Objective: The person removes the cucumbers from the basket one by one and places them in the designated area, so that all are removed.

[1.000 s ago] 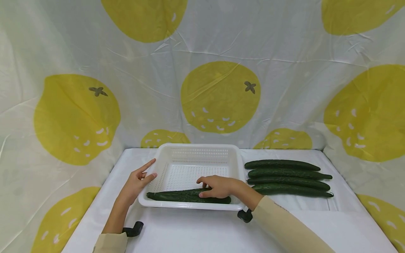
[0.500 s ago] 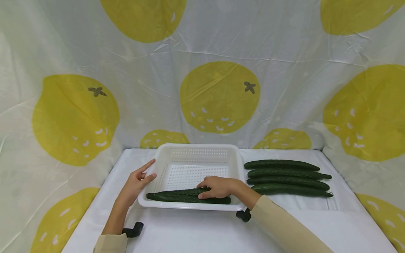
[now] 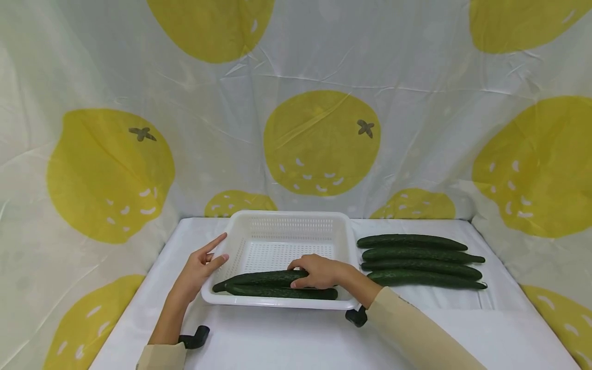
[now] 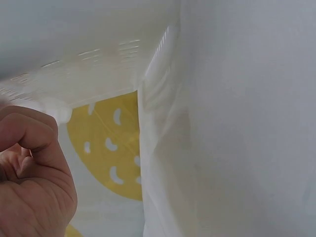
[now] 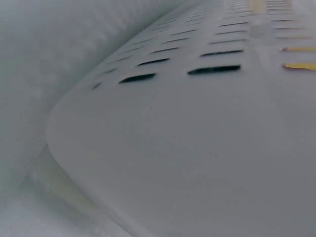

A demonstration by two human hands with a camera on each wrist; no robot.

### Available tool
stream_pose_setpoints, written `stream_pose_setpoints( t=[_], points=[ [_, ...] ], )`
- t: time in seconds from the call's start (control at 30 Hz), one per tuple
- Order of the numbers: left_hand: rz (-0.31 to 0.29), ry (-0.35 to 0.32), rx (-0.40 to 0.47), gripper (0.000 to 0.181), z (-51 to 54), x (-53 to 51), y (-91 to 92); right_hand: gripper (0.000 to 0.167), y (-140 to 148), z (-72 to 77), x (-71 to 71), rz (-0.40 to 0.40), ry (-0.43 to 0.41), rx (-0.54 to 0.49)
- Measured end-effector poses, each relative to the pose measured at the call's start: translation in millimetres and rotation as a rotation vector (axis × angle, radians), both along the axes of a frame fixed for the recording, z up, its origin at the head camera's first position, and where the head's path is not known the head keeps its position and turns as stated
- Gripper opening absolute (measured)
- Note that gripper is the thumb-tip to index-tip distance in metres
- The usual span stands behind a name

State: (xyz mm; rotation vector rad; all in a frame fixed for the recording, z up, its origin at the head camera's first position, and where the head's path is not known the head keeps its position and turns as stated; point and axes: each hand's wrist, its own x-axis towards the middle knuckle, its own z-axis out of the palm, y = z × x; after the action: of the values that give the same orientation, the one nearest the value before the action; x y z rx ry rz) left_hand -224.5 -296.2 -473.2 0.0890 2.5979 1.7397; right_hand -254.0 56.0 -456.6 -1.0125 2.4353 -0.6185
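Observation:
Inside the white basket (image 3: pixel 344 231), two dark green cucumbers lie along the near side. My right hand (image 3: pixel 319 271) reaches over the right rim and grips the rear cucumber (image 3: pixel 263 278), thumb on its near side. The front cucumber (image 3: pixel 277 292) lies beside it. At the basket's left rim, my left hand (image 3: pixel 196 270) holds on with thumb and fingers, index finger pointing up along the edge. The left wrist view shows my left hand (image 4: pixel 34 168) with bent fingers near the basket. Only the slotted basket wall (image 5: pixel 187 138) fills the right wrist view; my right hand is outside it.
Several cucumbers (image 3: pixel 423 264) lie side by side on the white cloth (image 3: pixel 277 339) right of the basket. Behind stands a hanging curtain (image 3: pixel 222 128) with a yellow fruit print. Black wrist mounts (image 3: pixel 196 337) show below both wrists.
The rear cucumber has shifted slightly toward the back with my right hand, and more of both cucumbers shows. My left hand and the basket stay in place.

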Motion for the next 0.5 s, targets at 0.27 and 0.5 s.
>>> stream_pose_setpoints(
  t=[0.27, 0.5],
  points=[
    [-0.013, -0.005, 0.006, 0.067, 0.4, -0.6, -1.1, 0.047, 4.1, -0.1, 0.5, -0.054, 0.047, -0.133],
    [-0.014, -0.009, 0.020, 0.068, -2.2, -0.6, -0.4, 0.046, 11.8, 1.6, 1.8, -0.102, 0.118, -0.266]
  ],
)
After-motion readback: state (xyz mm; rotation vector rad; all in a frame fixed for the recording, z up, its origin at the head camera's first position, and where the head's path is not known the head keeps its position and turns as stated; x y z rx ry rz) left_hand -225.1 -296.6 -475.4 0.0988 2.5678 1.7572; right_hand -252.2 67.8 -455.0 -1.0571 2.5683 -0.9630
